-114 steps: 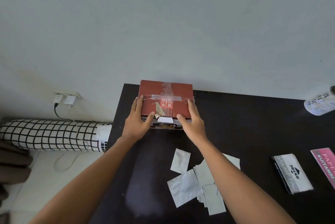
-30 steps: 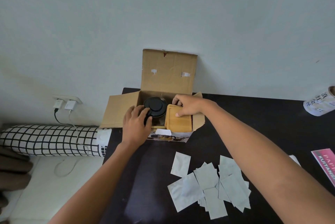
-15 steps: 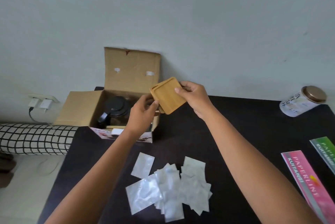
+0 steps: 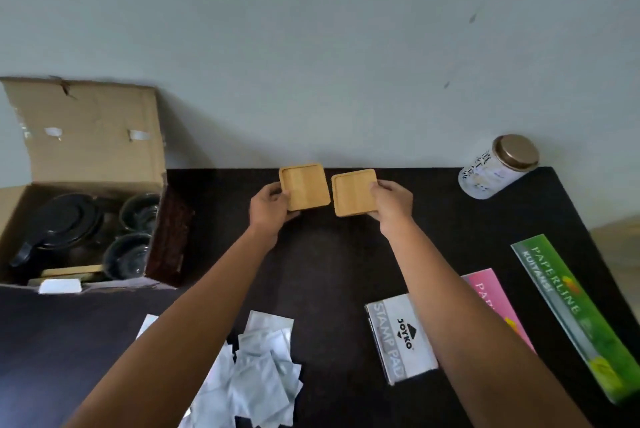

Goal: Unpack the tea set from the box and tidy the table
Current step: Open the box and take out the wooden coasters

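Two square wooden coasters are held side by side near the far edge of the dark counter (image 4: 329, 264), close to the wall. The left coaster (image 4: 304, 187) is gripped at its near left corner by the left hand (image 4: 268, 207), the fingers curled round its edge. The right coaster (image 4: 354, 192) is gripped at its right edge by the right hand (image 4: 391, 200), the thumb laid on its upper face and the fingers closed beneath. The two coasters lie just beside each other, apart by a narrow gap; whether they rest on the counter or are held slightly above it cannot be told.

The open cardboard box (image 4: 86, 150) is seen at the left end of the counter, its lid flap raised against the wall. Inside it are shown a black-lidded teapot (image 4: 62, 223) and two dark glass cups (image 4: 140, 211), one behind the other, at the box's right side.

Near the front edge a heap of white paper sachets (image 4: 258, 375) is spread. To the right are shown a grey stamp pad box (image 4: 401, 341), a pink booklet (image 4: 485, 289) partly hidden by the right forearm, and a green receipt booklet (image 4: 571, 313). A jar with a metal lid (image 4: 498, 167) stands at the far right corner.
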